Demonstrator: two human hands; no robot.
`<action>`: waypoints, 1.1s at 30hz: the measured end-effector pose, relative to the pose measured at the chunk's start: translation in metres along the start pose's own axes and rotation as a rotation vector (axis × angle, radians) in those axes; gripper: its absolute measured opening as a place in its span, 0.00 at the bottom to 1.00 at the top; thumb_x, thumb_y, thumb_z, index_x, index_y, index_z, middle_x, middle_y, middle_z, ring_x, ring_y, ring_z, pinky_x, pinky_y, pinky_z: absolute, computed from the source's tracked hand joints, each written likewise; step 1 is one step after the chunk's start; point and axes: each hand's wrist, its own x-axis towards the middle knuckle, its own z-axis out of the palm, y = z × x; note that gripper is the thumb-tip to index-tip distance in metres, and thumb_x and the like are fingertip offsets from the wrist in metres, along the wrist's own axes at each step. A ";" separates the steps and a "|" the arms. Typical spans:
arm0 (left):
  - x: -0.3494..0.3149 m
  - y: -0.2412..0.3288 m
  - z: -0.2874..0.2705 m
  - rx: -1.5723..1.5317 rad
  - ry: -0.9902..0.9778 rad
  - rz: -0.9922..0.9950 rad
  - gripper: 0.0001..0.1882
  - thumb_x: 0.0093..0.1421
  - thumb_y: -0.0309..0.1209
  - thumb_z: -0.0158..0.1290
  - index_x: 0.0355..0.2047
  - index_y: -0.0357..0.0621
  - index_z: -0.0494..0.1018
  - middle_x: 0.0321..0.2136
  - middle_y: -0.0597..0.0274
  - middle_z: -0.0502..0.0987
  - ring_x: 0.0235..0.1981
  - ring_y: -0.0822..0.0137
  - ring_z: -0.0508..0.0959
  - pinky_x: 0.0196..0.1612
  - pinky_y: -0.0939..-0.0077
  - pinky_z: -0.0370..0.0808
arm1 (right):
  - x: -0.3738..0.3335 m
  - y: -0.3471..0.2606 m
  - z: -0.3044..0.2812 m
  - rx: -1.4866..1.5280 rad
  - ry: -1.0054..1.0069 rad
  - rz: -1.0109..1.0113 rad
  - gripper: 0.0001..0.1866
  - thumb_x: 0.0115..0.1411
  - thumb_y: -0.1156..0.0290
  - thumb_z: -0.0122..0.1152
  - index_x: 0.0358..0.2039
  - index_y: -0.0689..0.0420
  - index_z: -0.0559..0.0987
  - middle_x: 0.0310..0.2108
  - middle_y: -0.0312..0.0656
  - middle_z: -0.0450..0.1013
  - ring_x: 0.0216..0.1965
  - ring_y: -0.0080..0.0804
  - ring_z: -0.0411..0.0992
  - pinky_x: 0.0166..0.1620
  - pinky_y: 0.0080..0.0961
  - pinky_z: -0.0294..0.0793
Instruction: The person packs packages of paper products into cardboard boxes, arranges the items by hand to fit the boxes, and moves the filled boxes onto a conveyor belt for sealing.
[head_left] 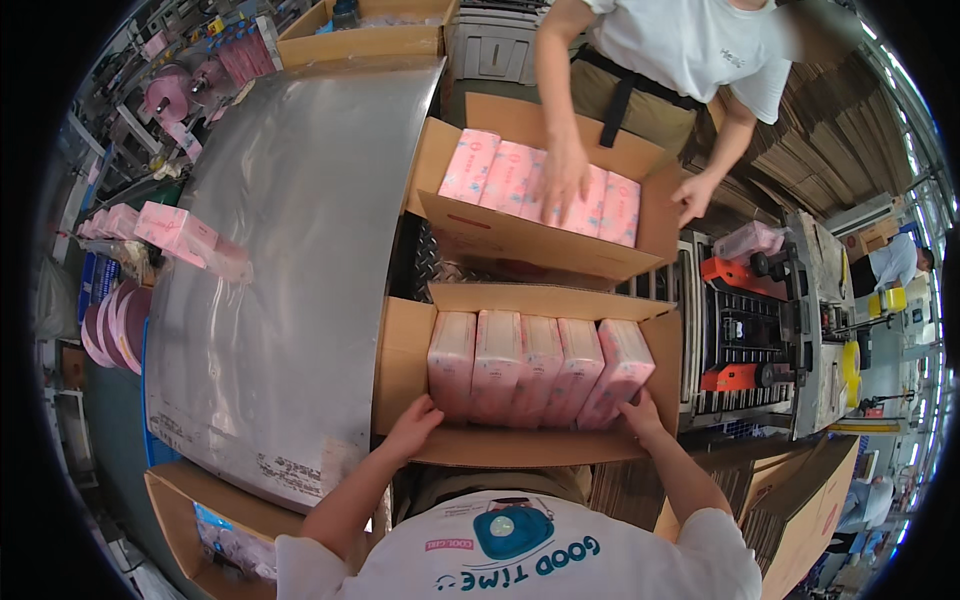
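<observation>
Directly in front, as hub of the clock face, near carton (400, 370), open, with five pink packs (497, 375) in one row inside, pale narrow tops upward; four close together and about upright, the outermost pack (620, 375) at three o'clock askew, top leaning toward one o'clock. At eight o'clock, left hand (413, 428) over the carton's near corner, fingers bent and fairly narrow, just beside the leftmost pack; cannot tell any firm grip, fingertips being partly hidden. At four o'clock, right hand (642, 416) at the lower end of the askew pack, fingers against its side; cannot tell grasp from mere touch. At twelve o'clock, just beyond, far carton (530, 240), flaps open, also with a row of pink packs; above it a co-worker (680, 55) in white shirt, one forearm reaching down over the row. Toward ten o'clock, bare metal table (300, 180), with a lone pink pack (175, 232) by its outer edge; at nine o'clock, pink reels (122, 325). Between two and three o'clock, roller frame with orange parts (740, 275); near two o'clock, stacked flat cardboard (840, 140). Toward eight o'clock, well past the left hand, another open carton (170, 500) with clear plastic inside.
</observation>
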 end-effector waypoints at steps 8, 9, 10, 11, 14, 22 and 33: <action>-0.141 0.052 -0.132 0.217 0.754 0.314 0.20 0.63 0.30 0.46 0.53 0.36 0.64 0.49 0.57 0.70 0.48 0.67 0.72 0.53 0.74 0.66 | 0.049 -0.070 0.071 -0.691 -0.195 -0.332 0.56 0.42 0.33 0.58 0.64 0.55 0.50 0.66 0.50 0.40 0.66 0.54 0.31 0.61 0.62 0.37; -0.172 0.038 -0.159 0.330 0.977 0.316 0.19 0.63 0.30 0.45 0.53 0.35 0.64 0.49 0.56 0.70 0.48 0.66 0.71 0.52 0.73 0.66 | 0.063 -0.081 0.081 -0.691 -0.206 -0.254 0.57 0.42 0.32 0.57 0.64 0.56 0.50 0.66 0.50 0.39 0.67 0.53 0.32 0.59 0.66 0.37; -0.204 0.029 -0.183 0.447 1.191 0.313 0.19 0.63 0.29 0.44 0.53 0.35 0.64 0.48 0.55 0.71 0.48 0.65 0.71 0.52 0.73 0.66 | 0.078 -0.101 0.089 -0.690 -0.212 -0.170 0.57 0.42 0.32 0.57 0.63 0.57 0.51 0.67 0.50 0.37 0.67 0.53 0.33 0.57 0.70 0.37; -0.236 0.015 -0.205 0.569 1.403 0.305 0.19 0.63 0.29 0.43 0.54 0.34 0.64 0.48 0.54 0.71 0.47 0.64 0.71 0.52 0.72 0.66 | 0.089 -0.116 0.100 -0.689 -0.217 -0.088 0.57 0.42 0.31 0.57 0.63 0.58 0.52 0.67 0.51 0.36 0.67 0.52 0.33 0.55 0.74 0.37; -0.332 -0.083 -0.251 0.630 1.786 -0.056 0.15 0.63 0.30 0.43 0.47 0.33 0.68 0.39 0.54 0.75 0.39 0.60 0.75 0.45 0.68 0.71 | 0.140 -0.108 0.122 -0.737 -0.331 0.021 0.54 0.45 0.31 0.52 0.63 0.59 0.53 0.66 0.50 0.41 0.67 0.49 0.33 0.55 0.75 0.36; -0.318 -0.258 -0.176 -0.378 1.344 -0.541 0.15 0.61 0.32 0.45 0.44 0.34 0.70 0.34 0.55 0.76 0.35 0.60 0.76 0.40 0.65 0.73 | 0.070 -0.117 0.185 -0.218 -0.335 -0.605 0.41 0.57 0.46 0.50 0.61 0.62 0.56 0.64 0.54 0.47 0.66 0.50 0.40 0.64 0.41 0.44; -0.217 -0.172 -0.216 -0.551 1.115 -0.353 0.15 0.59 0.34 0.48 0.42 0.37 0.71 0.32 0.56 0.77 0.34 0.62 0.77 0.35 0.65 0.76 | 0.211 -0.146 0.292 -0.805 -0.452 -0.402 0.33 0.58 0.45 0.44 0.49 0.64 0.71 0.51 0.60 0.66 0.54 0.44 0.65 0.56 0.34 0.63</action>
